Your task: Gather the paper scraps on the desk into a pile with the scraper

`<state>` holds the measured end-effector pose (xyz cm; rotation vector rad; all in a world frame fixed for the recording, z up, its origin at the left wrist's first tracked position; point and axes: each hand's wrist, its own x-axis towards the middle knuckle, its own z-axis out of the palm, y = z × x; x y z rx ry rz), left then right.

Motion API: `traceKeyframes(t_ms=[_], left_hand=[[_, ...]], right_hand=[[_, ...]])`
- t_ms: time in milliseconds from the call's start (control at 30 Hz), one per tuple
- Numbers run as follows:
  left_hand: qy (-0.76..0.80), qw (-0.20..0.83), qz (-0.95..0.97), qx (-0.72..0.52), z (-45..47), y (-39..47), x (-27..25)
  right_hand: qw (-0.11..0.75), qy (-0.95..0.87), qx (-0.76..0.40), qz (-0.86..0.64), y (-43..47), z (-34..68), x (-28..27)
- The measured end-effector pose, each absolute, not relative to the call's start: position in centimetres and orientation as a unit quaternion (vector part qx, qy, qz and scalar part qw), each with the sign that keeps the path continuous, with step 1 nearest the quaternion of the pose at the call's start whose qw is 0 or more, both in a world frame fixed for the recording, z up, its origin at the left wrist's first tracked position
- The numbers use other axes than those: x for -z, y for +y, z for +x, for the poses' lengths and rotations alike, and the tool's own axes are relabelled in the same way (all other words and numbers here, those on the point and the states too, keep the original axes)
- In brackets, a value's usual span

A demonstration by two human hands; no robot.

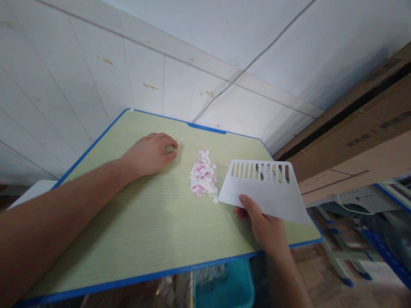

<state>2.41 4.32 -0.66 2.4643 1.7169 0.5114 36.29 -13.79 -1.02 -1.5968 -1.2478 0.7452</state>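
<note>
My right hand [261,218] grips a white plastic scraper [257,190], a trapezoid sheet with a row of slots along its far side. The thumb lies on top and the fingertips are underneath. The scraper's left corner is beside a small heap of torn paper scraps [203,175], white and pale pink, on the light green tabletop [160,222]. Left of the heap, my left hand [154,154] rests on the tabletop with loosely bent fingers. A gap shows between its thumb and forefinger, and nothing is visible in it.
Blue edging [138,282] runs round the table. Beneath its front edge is a teal bin [239,286] with pale contents. A white wall [180,90] with a grey cable [250,64] stands behind. Large cardboard boxes [359,141] are at the right, near desk legs [337,256].
</note>
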Motion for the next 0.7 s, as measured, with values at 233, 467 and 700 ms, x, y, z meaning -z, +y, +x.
traceKeyframes(t_ms=[233, 467, 700], left_hand=[[0.563, 0.046, 0.809, -0.161, 2.47, 4.48, 0.77], [0.560, 0.049, 0.809, -0.175, 2.43, 4.34, 0.70], [0.561, 0.054, 0.808, -0.169, 2.55, 4.31, 0.55]], right_hand=[[0.467, -0.521, -0.307, -0.645, -14.15, 36.18, 1.00], [0.477, -0.514, -0.305, -0.644, -14.14, 36.41, 0.73], [0.473, -0.520, -0.312, -0.639, -13.65, 36.42, 1.60]])
